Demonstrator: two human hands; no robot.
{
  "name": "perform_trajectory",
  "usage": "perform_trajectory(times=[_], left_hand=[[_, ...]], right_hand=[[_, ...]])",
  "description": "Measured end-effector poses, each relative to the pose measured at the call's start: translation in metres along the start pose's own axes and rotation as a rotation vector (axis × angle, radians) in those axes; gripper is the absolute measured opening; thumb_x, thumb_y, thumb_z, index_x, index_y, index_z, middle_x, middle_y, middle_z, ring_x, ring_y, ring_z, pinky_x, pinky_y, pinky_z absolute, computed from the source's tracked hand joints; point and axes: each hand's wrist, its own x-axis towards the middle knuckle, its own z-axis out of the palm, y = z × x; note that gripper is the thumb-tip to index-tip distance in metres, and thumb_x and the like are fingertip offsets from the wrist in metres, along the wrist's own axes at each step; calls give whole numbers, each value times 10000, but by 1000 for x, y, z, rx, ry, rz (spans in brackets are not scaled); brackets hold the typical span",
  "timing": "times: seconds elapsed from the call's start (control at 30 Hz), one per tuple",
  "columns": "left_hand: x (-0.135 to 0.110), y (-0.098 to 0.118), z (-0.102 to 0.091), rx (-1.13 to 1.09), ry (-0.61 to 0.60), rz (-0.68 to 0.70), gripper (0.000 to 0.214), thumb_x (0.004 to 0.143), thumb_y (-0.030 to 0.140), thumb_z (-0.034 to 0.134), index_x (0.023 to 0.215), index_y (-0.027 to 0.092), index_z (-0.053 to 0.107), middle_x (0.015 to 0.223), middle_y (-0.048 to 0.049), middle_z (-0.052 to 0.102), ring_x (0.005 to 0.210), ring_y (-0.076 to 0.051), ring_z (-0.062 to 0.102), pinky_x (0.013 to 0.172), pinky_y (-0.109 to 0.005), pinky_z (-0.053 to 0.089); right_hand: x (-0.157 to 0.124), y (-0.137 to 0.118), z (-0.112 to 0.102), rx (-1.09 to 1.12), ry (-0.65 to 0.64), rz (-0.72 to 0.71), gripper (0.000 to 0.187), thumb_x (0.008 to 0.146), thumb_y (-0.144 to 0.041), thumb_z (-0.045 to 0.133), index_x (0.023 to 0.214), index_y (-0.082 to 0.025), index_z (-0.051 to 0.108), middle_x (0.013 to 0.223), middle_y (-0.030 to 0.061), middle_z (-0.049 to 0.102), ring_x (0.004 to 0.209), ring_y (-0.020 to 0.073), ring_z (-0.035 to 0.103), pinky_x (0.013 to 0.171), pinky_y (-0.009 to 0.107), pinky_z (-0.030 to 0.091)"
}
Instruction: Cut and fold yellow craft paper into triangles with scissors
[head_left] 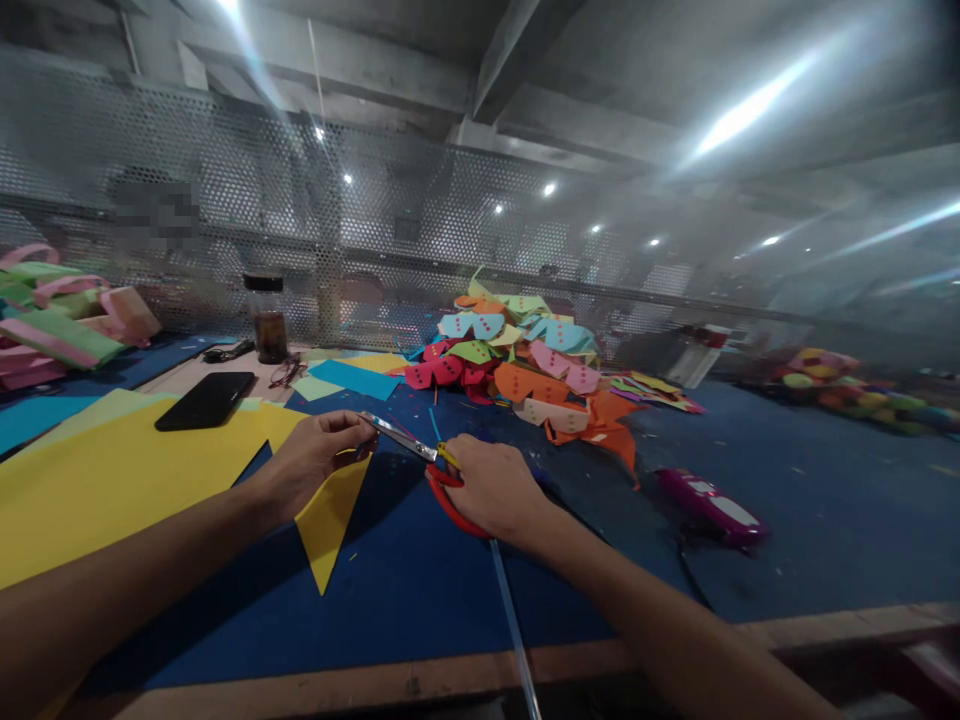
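Right hand (491, 490) grips red scissors (420, 455); left hand (315, 455) pinches yellow paper triangle (330, 520) above the blue desk (420, 590).

My right hand (491, 490) covers the red-handled steel scissors' (401, 437) loops; my left hand (315, 455) hides the yellow paper triangle's (330, 520) top.

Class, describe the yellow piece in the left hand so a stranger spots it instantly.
On the blue table, find the big yellow sheet at left. Beside it the left hand pinches a yellow triangle. Unlike the broad sheets, it is small and tapers to one sharp point.
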Motion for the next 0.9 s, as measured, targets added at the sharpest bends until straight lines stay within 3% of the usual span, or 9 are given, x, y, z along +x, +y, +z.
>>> perform_trajectory(times=[0.37, 0.9], left_hand=[[2, 0, -1, -12, -11, -40, 339, 570, 332, 937, 686, 161, 667, 679, 0, 658, 609, -107, 585, 576, -212, 465], [3, -1, -2, 34, -37, -7, 299, 620, 345, 911, 678, 154, 687, 705, -8, 647, 669, -113, 578, 646, -223, 471]], right_hand=[[0, -1, -2, 8, -14, 16, 344, 954, -495, 499, 1019, -205, 671, 1002, 77, 726, 881, 253, 700, 711, 309, 413], [-1, -1, -4, 5, -6, 27, 317, 949, -482, 503, 983, -212, 665, 992, 67, 735, 873, 267, 709, 696, 321, 423]])
